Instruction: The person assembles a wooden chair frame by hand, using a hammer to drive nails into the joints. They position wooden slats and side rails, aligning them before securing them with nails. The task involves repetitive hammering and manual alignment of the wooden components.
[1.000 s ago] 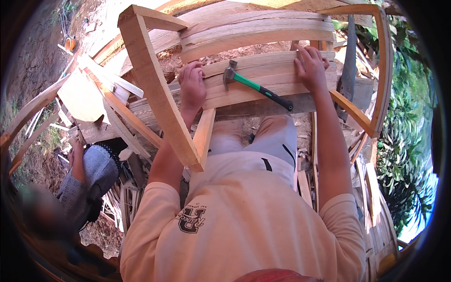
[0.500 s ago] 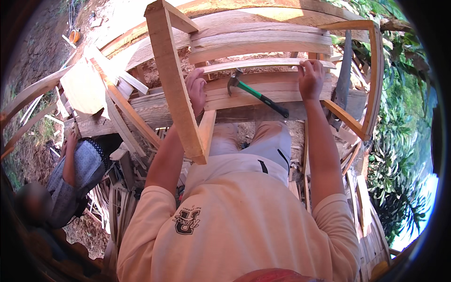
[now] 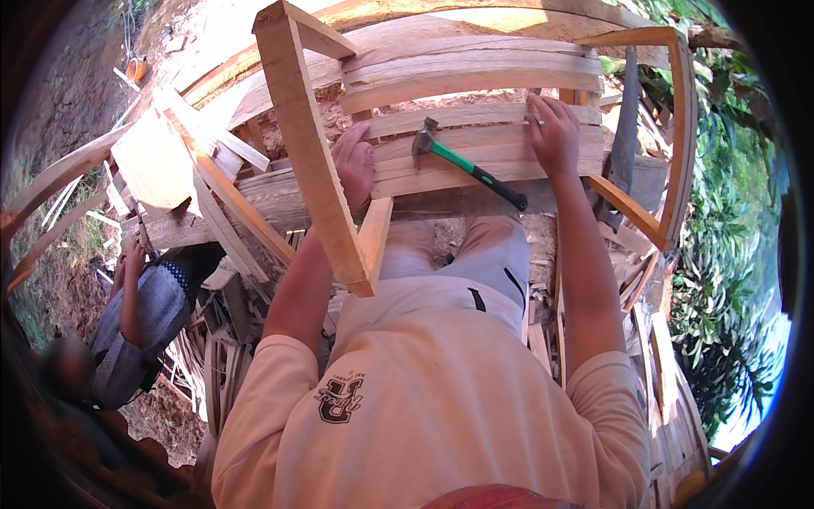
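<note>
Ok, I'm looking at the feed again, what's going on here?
A person has both hands at one wooden slat of a slatted wooden frame: the left hand at its left end, the right hand at its right. How firmly they grip is unclear. A claw hammer with a green and black handle lies on the slats between them, unheld. At the far left is another person.

The hammer lies on the slats, with a frame left and a saw right.
</note>
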